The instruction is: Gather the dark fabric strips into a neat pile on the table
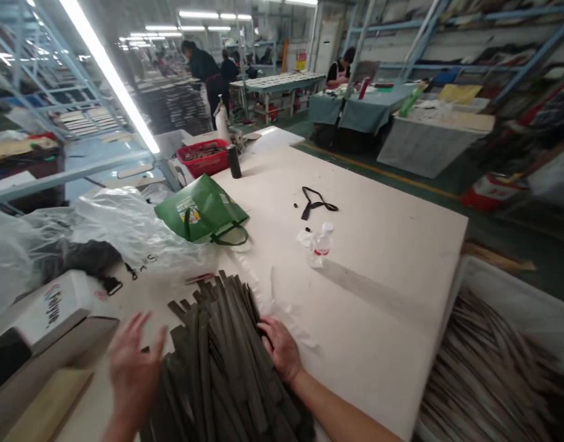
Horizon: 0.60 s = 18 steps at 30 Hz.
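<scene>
A fan-shaped heap of long dark grey strips [222, 362] lies on the white table [378, 258] right in front of me. My right hand [279, 347] rests flat against the heap's right edge, fingers curled over the strips. My left hand [134, 365] hovers open at the heap's left side, fingers spread, blurred by motion and holding nothing.
A green bag [203, 209], a small plastic bottle [321, 242], a black strap [316, 202], a dark cylinder [235, 161] and a red basket [203, 156] sit farther back. Clear plastic bags [102, 233] and a cardboard box [47, 325] lie left. A bin of strips [494, 368] stands right. People work in the background.
</scene>
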Available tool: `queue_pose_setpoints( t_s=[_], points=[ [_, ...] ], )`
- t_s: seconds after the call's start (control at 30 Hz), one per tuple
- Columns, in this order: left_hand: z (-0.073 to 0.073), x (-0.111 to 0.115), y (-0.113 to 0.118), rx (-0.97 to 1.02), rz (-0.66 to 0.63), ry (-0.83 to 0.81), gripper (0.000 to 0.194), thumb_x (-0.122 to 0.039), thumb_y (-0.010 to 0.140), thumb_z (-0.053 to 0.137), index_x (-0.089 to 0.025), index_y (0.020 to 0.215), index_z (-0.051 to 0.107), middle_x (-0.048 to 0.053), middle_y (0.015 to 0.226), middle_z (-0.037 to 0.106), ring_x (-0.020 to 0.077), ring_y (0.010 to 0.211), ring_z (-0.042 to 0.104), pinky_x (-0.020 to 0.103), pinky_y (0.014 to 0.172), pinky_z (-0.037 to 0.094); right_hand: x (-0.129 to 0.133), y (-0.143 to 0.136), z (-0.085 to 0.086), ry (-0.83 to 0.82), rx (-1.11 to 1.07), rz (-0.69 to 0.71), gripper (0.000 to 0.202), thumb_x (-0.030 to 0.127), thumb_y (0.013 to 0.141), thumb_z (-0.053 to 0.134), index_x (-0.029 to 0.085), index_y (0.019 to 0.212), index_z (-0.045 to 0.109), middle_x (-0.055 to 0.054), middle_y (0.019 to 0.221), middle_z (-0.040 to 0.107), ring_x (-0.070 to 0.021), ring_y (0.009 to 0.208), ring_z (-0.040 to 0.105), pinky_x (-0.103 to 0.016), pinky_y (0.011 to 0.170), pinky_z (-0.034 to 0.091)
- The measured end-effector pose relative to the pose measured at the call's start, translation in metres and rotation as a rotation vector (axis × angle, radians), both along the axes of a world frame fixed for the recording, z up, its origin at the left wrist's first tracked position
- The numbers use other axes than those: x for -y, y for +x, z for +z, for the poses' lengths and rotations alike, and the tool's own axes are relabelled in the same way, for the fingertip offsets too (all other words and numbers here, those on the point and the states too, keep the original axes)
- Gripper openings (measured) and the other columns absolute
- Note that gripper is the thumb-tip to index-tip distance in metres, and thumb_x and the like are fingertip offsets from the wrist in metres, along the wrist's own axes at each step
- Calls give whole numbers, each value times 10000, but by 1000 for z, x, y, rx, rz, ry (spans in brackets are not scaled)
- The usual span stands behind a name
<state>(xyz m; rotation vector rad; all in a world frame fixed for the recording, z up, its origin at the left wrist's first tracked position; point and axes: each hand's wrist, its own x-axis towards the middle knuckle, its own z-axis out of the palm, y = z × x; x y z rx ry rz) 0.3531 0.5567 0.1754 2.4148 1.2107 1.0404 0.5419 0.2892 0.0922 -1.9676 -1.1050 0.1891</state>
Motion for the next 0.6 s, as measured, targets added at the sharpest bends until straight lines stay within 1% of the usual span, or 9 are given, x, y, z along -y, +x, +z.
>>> queue_pose_setpoints(
  t_s=[0.07, 0.1, 0.17, 0.2, 0.23, 0.3, 0.4, 0.47, 0.6],
  points=[
    [-18, 64, 47, -25, -292, -44, 469, -533, 915, 500, -362, 1351, 523, 9, 1437, 543, 294, 1321, 515, 490, 1123, 442, -1, -1, 5, 3, -31, 5, 397, 213, 947, 438, 362, 1289, 573, 63, 1364, 585, -192, 1261, 552, -412, 1124, 441],
    [-24, 93, 70, -97, -378, -58, 473, -509, 912, 522, -324, 1346, 546, 31, 1435, 550, 304, 1361, 475, 505, 1138, 418, -2, -1, 8, 5, -47, 8, 371, 225, 960, 436, 336, 1279, 590, 45, 1355, 595, -200, 1255, 557, -413, 1119, 443],
    [-32, 135, 106, -238, -459, -122, 467, -426, 931, 506, -266, 1367, 555, 65, 1451, 537, 306, 1387, 445, 532, 1163, 363, -4, 0, 12, 10, -81, 23, 352, 238, 984, 412, 307, 1261, 619, 15, 1315, 627, -207, 1225, 581, -412, 1101, 461],
    [-36, 148, 118, -308, -483, -153, 454, -398, 940, 492, -257, 1366, 564, 66, 1443, 545, 304, 1392, 439, 543, 1175, 335, -5, 1, 15, 15, -98, 35, 365, 232, 992, 388, 307, 1258, 627, 8, 1287, 645, -207, 1201, 598, -410, 1086, 476],
    [-40, 156, 125, -368, -500, -180, 429, -375, 952, 473, -261, 1351, 582, 57, 1423, 565, 296, 1391, 442, 546, 1184, 310, -5, 3, 18, 23, -112, 50, 386, 221, 992, 369, 315, 1257, 632, 6, 1256, 663, -206, 1173, 616, -406, 1069, 494],
    [-46, 160, 129, -453, -509, -200, 376, -347, 978, 428, -292, 1288, 634, 27, 1358, 619, 275, 1385, 452, 536, 1194, 284, 3, 9, 26, 42, -137, 95, 429, 188, 975, 358, 347, 1269, 628, 22, 1218, 681, -199, 1146, 636, -393, 1051, 517],
    [-53, 157, 121, -489, -461, -151, 335, -336, 987, 426, -320, 1195, 688, 6, 1327, 641, 262, 1373, 467, 516, 1184, 290, 40, 30, 42, 69, -156, 152, 433, 171, 949, 396, 381, 1236, 643, 62, 1181, 694, -179, 1110, 658, -344, 1016, 549],
    [-55, 156, 117, -489, -426, -108, 310, -325, 974, 459, -321, 1160, 707, 6, 1334, 636, 266, 1348, 493, 511, 1168, 309, 84, 55, 53, 75, -146, 120, 394, 184, 954, 411, 357, 1203, 663, 55, 1212, 683, -178, 1124, 652, -327, 1015, 547],
    [-60, 158, 116, -514, -397, -54, 306, -290, 961, 471, -318, 1131, 724, 3, 1318, 647, 261, 1324, 509, 497, 1166, 289, 202, 111, 65, 47, -57, -155, 343, 203, 964, 434, 258, 1210, 667, -52, 1329, 624, -239, 1244, 582, -423, 1090, 487]
  ],
)
